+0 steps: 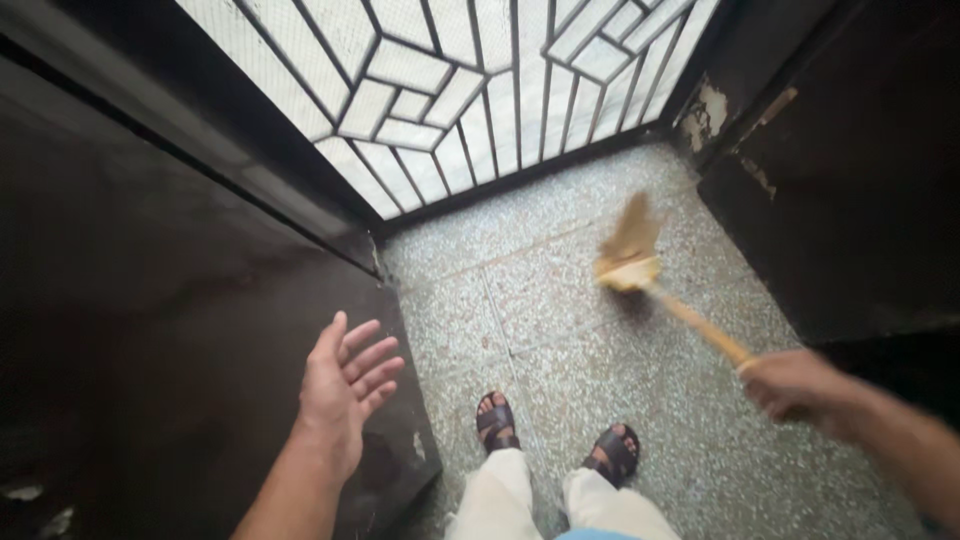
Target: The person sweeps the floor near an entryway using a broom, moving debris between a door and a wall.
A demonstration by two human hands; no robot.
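Observation:
My right hand (pixel 795 382) grips the handle of a straw broom (pixel 640 262) at the right. The broom's bristle head is blurred with motion and points down toward the speckled terrazzo floor (pixel 560 330) near the far wall. My left hand (pixel 345 385) hangs free at the left with its fingers spread and palm up, holding nothing, close to the dark door panel (pixel 180 330). My two feet in dark sandals (pixel 555 440) stand on the floor below, with white trouser legs showing.
A black metal grille gate (pixel 480 100) with a geometric pattern closes the far end. A dark wall or door (pixel 850 170) with chipped paint bounds the right side. The floor strip between the two dark sides is narrow.

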